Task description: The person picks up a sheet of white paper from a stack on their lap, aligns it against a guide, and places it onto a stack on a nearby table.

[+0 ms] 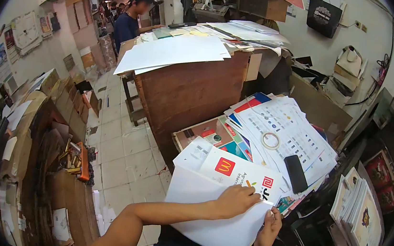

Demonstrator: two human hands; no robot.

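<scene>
Lower centre of the frame, our left hand point(236, 200) flat, fingers spread on white sheet point(207, 210), our right hand point(270, 227) pinching its edge.

I count two hands of mine, left hand point(236, 200) and right hand point(270, 227), both on one white sheet point(216, 211); one tape roll point(270, 140); one black phone point(295, 173); one wooden desk point(185, 93). One other person point(130, 17) at the back; one black bag point(324, 15) on the wall; printed sheets too many and overlapped to count.
</scene>
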